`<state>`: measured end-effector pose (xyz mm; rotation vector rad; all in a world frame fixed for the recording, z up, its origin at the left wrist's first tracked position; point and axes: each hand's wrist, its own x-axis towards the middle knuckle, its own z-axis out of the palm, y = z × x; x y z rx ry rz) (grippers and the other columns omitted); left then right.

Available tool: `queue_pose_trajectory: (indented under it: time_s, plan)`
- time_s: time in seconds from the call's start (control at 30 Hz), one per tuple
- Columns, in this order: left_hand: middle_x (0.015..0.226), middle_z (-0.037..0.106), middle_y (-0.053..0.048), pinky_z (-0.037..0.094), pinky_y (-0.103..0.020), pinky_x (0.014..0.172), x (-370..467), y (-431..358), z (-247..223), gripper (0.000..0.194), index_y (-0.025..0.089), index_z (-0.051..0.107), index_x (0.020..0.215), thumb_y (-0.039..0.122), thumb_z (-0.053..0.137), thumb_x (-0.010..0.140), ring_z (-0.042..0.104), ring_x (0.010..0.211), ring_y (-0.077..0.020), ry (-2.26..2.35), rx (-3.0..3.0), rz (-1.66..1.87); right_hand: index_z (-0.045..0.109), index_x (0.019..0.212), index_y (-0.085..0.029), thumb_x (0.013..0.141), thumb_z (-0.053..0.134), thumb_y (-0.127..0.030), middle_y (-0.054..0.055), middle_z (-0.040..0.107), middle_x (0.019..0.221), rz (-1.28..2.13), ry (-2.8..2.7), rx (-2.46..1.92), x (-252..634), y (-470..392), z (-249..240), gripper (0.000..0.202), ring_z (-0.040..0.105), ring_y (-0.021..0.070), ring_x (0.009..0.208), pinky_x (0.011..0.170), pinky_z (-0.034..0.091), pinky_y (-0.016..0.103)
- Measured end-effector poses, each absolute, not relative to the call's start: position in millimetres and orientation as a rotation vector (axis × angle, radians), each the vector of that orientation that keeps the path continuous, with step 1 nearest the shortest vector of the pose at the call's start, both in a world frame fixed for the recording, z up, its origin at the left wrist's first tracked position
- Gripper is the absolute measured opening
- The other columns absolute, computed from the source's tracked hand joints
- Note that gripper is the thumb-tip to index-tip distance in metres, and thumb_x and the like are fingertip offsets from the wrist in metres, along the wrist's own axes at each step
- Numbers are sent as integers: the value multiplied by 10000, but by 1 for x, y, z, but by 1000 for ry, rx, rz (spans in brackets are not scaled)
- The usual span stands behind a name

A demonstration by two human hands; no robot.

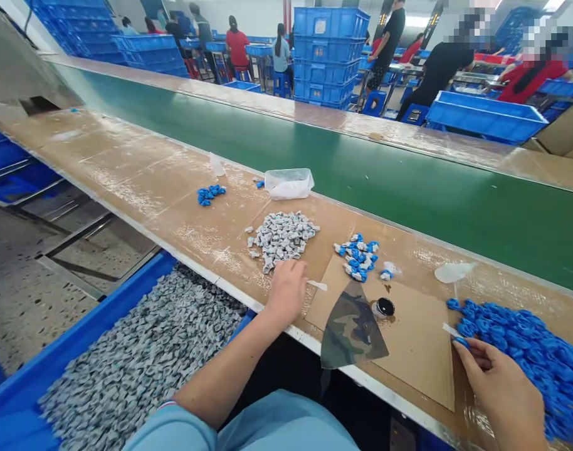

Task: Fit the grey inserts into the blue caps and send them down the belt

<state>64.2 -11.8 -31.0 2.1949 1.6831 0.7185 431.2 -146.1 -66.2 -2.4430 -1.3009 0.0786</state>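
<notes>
My left hand [287, 291] is at the near edge of a heap of small grey pieces [286, 235], fingers curled down; what they grip is hidden. A thin white strip [317, 285] sticks out beside its fingers. My right hand [498, 382] pinches a small blue piece [461, 342] between thumb and fingers, with a white strip [450, 329] beyond the fingertips. Next to it is a large pile of blue pieces [516, 338]. Between my hands lie a cardboard sheet [418, 351], a camouflage cloth [355, 332] and a small black-topped jar [384, 307].
Joined blue-and-grey pieces [357, 255] lie past the cloth. A clear plastic box [289, 185] and a few blue pieces [210, 195] are farther off. A green conveyor belt [362, 166] runs behind. A blue bin [14, 401] of grey pieces stands at lower left. People sit beyond.
</notes>
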Motion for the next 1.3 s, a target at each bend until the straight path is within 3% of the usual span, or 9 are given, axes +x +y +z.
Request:
queue_pose_trajectory:
  time_s: [0.1, 0.23, 0.43, 0.6, 0.8, 1.0, 1.3]
  plan:
    - [925, 630, -121, 444, -443, 831, 46, -11, -36, 150, 146, 628, 922, 118, 563, 790, 523, 894, -288, 1822, 2269, 660, 638, 779, -255, 650, 513, -638, 99, 719, 730, 125, -1158, -2494, 418, -144, -54, 424, 669, 318, 685, 517, 481, 413]
    - [837, 645, -96, 454, -413, 782, 43, -8, -50, 140, 181, 624, 807, 99, 511, 812, 542, 827, -270, 1738, 2348, 705, 656, 836, -222, 711, 564, -600, 67, 718, 715, 132, -1249, -2138, 387, -140, -37, 409, 672, 240, 635, 592, 532, 366]
    - [968, 663, -107, 474, -405, 852, 46, -9, -56, 215, 188, 630, 967, 169, 435, 880, 590, 931, -253, 1529, 2306, 1061, 689, 951, -249, 854, 573, -381, 47, 746, 892, 51, -1627, -1723, 341, -126, -25, 200, 690, 207, 819, 737, 540, 340]
    - [1001, 648, -73, 496, -349, 880, 59, -20, -49, 199, 210, 648, 963, 211, 466, 880, 611, 968, -196, 1332, 2065, 1230, 694, 938, -267, 872, 563, -362, 49, 747, 876, 25, -1728, -1710, 327, -113, -25, 175, 685, 226, 815, 732, 518, 375]
    - [942, 637, -78, 513, -337, 850, 85, -35, -52, 162, 196, 685, 846, 205, 525, 823, 619, 921, -186, 1090, 1748, 1147, 699, 967, -269, 883, 555, -358, 46, 747, 888, 28, -1803, -1686, 327, -109, -24, 189, 678, 224, 815, 726, 499, 378]
    - [867, 661, -54, 522, -307, 769, 108, -48, -57, 199, 175, 660, 954, 265, 603, 786, 615, 810, -165, 976, 1364, 916, 711, 963, -278, 873, 565, -357, 41, 746, 862, 26, -1782, -1694, 328, -111, -23, 188, 673, 219, 792, 718, 495, 380]
    - [825, 671, -31, 527, -310, 795, 134, -60, -57, 310, 159, 646, 913, 335, 750, 680, 625, 806, -149, 752, 980, 756, 715, 949, -259, 829, 630, -310, 42, 746, 901, 361, -1602, -1612, 306, -123, -19, 156, 684, 210, 842, 751, 551, 355]
